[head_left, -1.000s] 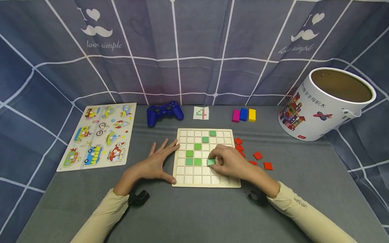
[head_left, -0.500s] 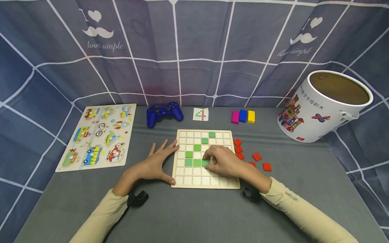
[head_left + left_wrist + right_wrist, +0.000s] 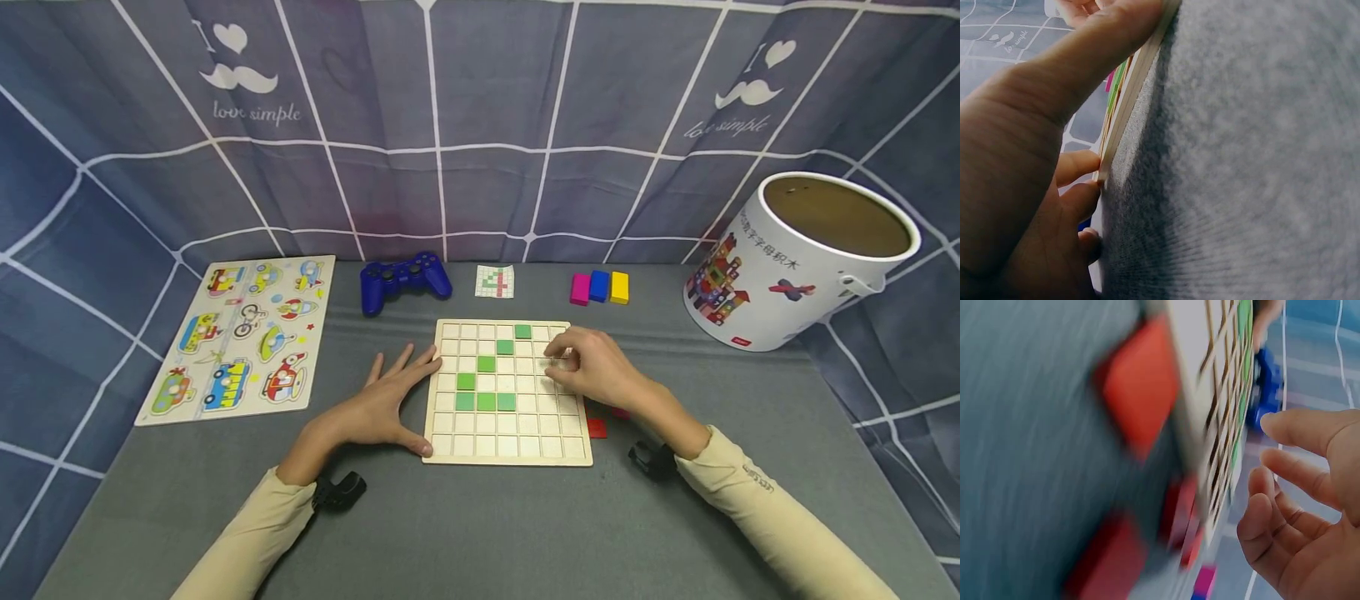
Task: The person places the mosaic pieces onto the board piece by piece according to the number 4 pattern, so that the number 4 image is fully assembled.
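Head: board (image 3: pixel 506 383), grey tabletop (image 3: pixel 480 533), gridded curtain (image 3: pixel 495 92).

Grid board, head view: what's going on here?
A person's left hand rests spread against the left edge of the grid board. The right hand is over its right side, with no tile visible in its fingers. Seven green tiles sit in the grid; red tiles lie beside its right edge. A small patterned card lies beyond the board.

Pale wooden board (image 3: pixel 506 383) of square cells, flat on the worktop (image 3: pixel 480 533), seven green tiles (image 3: pixel 486 402) in it, four making a slanting line, three in a row below, red tiles (image 3: pixel 1141 387) lying loose at its right side
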Available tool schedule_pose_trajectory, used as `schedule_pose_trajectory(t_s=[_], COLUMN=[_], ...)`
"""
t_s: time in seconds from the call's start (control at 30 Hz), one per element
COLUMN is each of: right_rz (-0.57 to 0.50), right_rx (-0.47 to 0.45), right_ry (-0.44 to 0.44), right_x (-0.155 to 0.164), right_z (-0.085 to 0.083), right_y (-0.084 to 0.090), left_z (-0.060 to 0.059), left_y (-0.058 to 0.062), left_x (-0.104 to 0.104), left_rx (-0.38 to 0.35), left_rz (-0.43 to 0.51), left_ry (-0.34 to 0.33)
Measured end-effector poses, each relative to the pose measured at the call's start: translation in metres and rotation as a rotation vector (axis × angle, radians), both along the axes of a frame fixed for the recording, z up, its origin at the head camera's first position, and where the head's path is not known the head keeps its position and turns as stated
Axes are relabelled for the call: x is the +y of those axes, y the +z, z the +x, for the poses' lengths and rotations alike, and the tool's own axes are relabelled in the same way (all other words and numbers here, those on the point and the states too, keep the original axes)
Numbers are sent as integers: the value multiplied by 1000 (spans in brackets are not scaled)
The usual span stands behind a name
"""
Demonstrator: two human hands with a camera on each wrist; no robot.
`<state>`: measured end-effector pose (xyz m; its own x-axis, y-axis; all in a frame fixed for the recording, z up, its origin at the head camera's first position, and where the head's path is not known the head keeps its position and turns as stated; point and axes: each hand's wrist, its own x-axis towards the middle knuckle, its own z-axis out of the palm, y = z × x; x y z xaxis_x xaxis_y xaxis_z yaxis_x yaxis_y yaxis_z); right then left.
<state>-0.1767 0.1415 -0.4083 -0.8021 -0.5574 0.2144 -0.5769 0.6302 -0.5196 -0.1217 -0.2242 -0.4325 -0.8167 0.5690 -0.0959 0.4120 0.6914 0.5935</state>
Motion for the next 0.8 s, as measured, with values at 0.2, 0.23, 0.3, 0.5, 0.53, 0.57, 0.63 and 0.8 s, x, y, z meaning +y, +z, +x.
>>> schedule_pose_trajectory(t_s=[0.2,0.23,0.3,0.5,0.53,0.57,0.63,0.8], right_rz=[72,87,115,173,179,183,192,237], right_rx=[-10,-16,-22,-16,-19,-21,-29,-78], right_ry=[-164,-176,-186,-194,-198,-200,-207,-262], right_x=[32,35,38,39,39,39,39,38], right_z=[-15,-17,-19,-25,-26,-27,-30,-33], right_y=[-2,-3,-5,-9,-10,-9,-9,-4], left_z=[0,0,1,1,1,1,1,1], left_y=[1,1,1,2,2,2,2,3], left_x=[-2,-2,-2,-2,-2,-2,-2,0], left_rx=[1,1,2,2,1,0,-1,1], left_rz=[-3,-2,0,1,-2,-2,-2,-7], left_ry=[0,0,1,1,2,2,2,2])
